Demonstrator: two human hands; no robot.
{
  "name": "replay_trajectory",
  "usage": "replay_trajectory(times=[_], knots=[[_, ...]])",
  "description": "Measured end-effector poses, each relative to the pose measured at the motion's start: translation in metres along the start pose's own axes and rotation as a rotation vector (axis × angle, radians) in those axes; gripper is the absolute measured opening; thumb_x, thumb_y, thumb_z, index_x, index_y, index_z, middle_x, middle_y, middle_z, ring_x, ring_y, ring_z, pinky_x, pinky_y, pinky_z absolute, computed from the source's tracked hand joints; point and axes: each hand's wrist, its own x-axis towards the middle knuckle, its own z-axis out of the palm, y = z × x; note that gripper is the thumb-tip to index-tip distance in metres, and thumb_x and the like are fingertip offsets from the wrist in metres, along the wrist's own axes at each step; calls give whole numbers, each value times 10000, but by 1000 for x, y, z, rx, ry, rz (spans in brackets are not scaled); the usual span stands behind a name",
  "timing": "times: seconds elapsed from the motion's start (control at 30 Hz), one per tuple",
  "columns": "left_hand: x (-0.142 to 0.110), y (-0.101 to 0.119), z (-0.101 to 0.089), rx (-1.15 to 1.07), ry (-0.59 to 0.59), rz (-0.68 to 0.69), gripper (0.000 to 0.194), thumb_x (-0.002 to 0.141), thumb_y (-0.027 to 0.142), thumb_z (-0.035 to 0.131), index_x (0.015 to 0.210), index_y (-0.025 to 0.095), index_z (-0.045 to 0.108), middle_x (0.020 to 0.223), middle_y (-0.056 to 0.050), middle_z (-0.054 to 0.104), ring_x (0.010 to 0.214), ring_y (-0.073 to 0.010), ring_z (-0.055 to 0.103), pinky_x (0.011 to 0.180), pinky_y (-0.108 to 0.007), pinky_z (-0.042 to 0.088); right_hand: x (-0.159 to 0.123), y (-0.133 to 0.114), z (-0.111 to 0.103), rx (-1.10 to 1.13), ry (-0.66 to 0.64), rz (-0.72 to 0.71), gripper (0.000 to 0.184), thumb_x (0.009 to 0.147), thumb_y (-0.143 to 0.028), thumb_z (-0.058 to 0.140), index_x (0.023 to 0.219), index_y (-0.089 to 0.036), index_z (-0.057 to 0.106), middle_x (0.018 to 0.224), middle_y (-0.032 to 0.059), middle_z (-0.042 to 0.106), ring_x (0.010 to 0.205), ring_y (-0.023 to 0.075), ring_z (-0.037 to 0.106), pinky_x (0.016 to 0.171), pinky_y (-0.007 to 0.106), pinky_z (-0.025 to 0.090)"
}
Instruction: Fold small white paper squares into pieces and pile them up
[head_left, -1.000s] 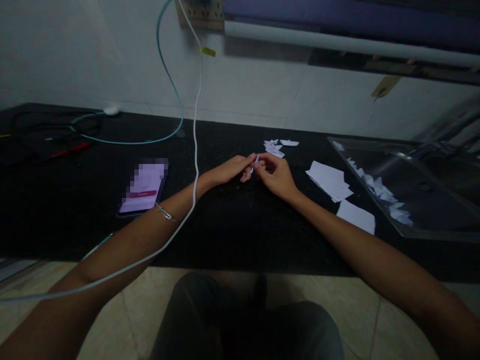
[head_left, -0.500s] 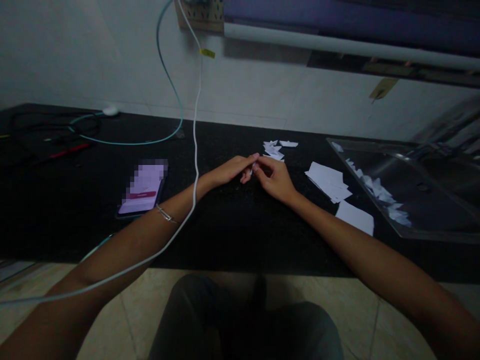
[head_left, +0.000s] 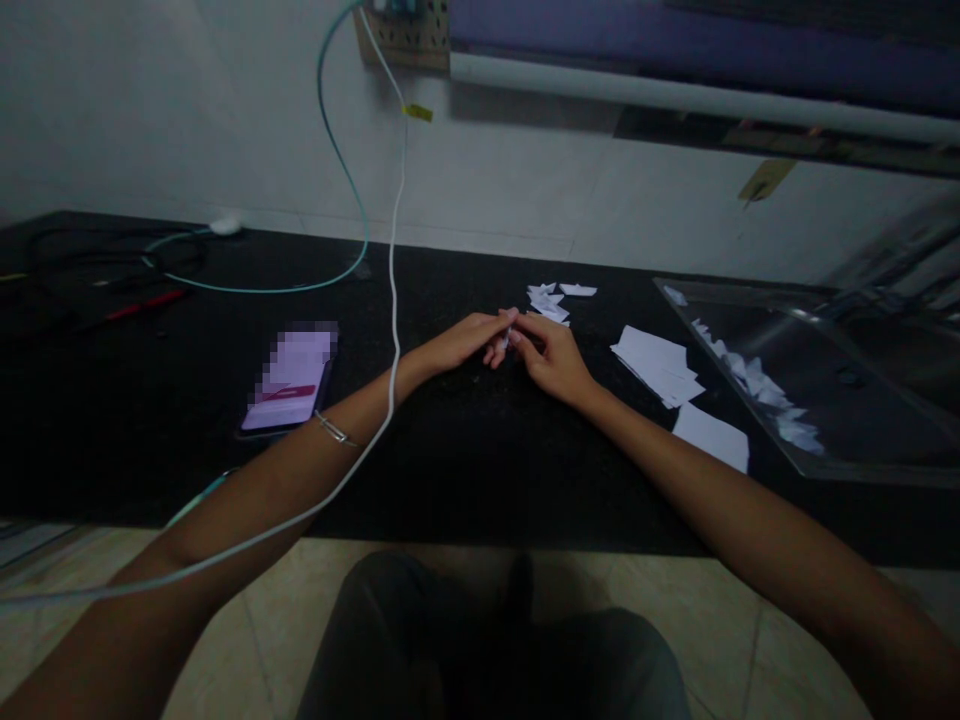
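Observation:
Over the middle of a black counter, my left hand and my right hand meet at the fingertips. Both are closed on a small piece of folded white paper, mostly hidden by the fingers. Just behind them lie several small folded paper boats and one more paper boat set apart. To the right of my right hand are a fanned stack of white paper sheets and a second stack of paper, partly behind my right forearm.
A metal sink at the right has several folded papers along its left side. A lit phone lies beside my left forearm. A white cable hangs across that forearm. Dark cables and a red pen-like object lie at far left.
My hands stay together in nearly the same place, with only slight finger movement on the paper. The whole view has shifted a little.

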Motion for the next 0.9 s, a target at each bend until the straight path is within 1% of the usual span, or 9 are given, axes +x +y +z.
replay_trajectory(times=[0.2,0.3,0.37,0.43,0.47,0.57,0.63,0.77,0.9], knots=[[0,-2,2,3,17,-5,713,975,749,335,654,176,610,564,-44,605,543,-114,542,607,-253,453,0,-4,0,-47,8,-3,311,1025,-385,490,898,-242,735,877,54,694,841,229,609,845,401,476],[0,-4,3,-10,21,-23,737,980,757,282,664,177,610,555,-47,604,528,-117,546,605,-259,454,-1,-6,1,-48,14,-11,287,1017,-357,498,913,-231,734,872,51,706,830,224,621,838,399,479],[1,-6,2,-31,17,-22,750,995,742,230,672,179,606,548,-49,603,515,-118,548,597,-262,451,-1,-4,1,-18,26,22,259,1003,-360,519,946,-231,737,887,50,717,834,226,631,840,404,486],[0,-7,1,-36,9,0,725,1012,711,237,696,176,612,556,-45,606,517,-117,549,596,-259,446,0,-2,2,77,42,92,229,976,-387,562,1013,-240,734,894,46,719,821,224,637,821,404,505],[0,-7,1,-28,-3,12,689,1016,693,280,722,173,622,568,-40,609,524,-114,549,593,-254,441,1,0,3,151,50,142,228,954,-403,596,1060,-246,723,884,41,714,793,219,636,794,400,517],[-2,-6,-1,14,-31,34,551,1008,631,437,835,156,656,613,-22,618,543,-104,548,572,-232,417,3,5,4,384,84,291,342,858,-408,711,1164,-267,656,816,12,676,684,192,621,698,376,533],[-3,-6,-1,43,-37,37,515,1011,601,466,884,143,665,623,-17,616,544,-99,547,560,-221,407,5,7,4,481,92,335,402,814,-374,746,1176,-275,603,780,-10,651,648,180,614,671,368,531],[-3,-7,0,109,-1,49,563,1030,612,399,883,136,662,608,-11,608,535,-97,536,553,-212,400,5,8,5,545,81,288,400,796,-293,728,1139,-279,522,745,-37,611,603,165,597,623,351,508],[-2,-8,1,120,13,29,676,1022,679,308,760,151,639,574,-20,605,527,-105,536,572,-225,427,3,5,7,458,60,222,329,843,-259,657,1124,-284,489,758,-31,598,621,169,596,624,354,505]])
